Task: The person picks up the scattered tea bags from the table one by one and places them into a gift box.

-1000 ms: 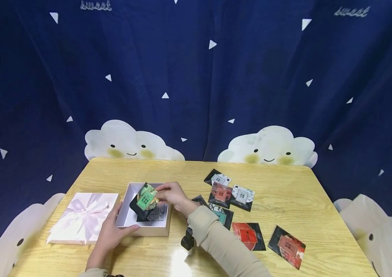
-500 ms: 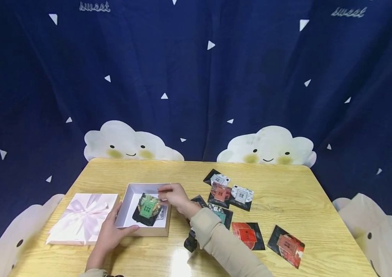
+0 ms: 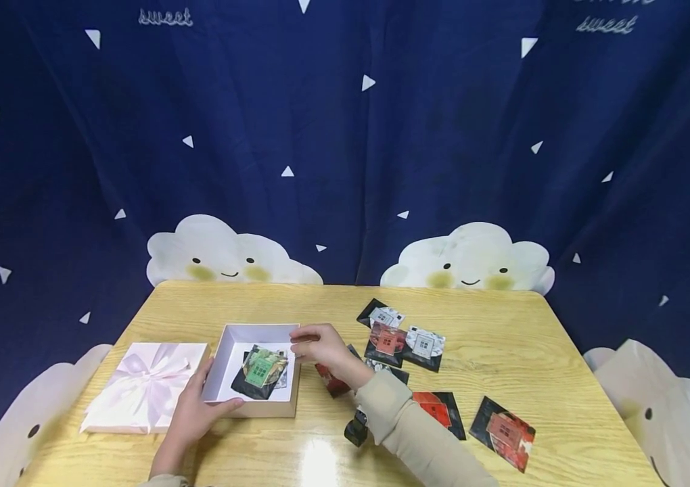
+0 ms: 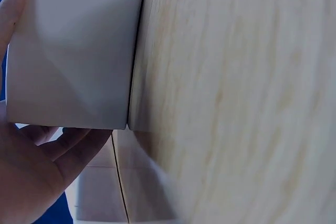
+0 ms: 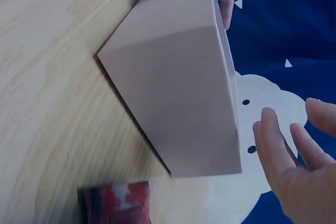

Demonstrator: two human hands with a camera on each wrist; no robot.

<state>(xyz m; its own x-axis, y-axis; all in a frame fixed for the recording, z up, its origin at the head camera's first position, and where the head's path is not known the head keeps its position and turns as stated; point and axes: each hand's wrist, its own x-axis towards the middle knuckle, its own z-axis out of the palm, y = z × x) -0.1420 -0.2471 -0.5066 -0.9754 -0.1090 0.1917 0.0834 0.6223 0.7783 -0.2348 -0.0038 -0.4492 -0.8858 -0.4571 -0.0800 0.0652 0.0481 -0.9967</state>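
Note:
A pale pink open box [image 3: 281, 408] stands on the table, holding a green-labelled black sachet [image 3: 260, 372] that overlaps a grey one [image 3: 283, 379]. My left hand [image 3: 194, 412] grips the box's near left corner, thumb along the front rim and fingers on the left side. The left wrist view shows those fingers [image 4: 79, 153] against the box wall [image 4: 73, 51]. Over the right rim hovers my right hand [image 3: 323, 350], nothing in it. Its fingers are spread and slightly bent in the right wrist view, beside the box [image 5: 168, 93].
A pink lid [image 3: 147, 385] with a ribbon bow lies left of the box. Several sachets are spread to the right, among them a red one [image 3: 506, 433], a white-and-black one [image 3: 424, 347] and a dark red one [image 3: 331, 380] under the right forearm. A dark blue curtain [image 3: 345, 135] hangs behind.
The green-labelled sachet, held in my right hand earlier, has been let go and lies in the box. My right hand has drawn back rightward. The left hand keeps its hold.

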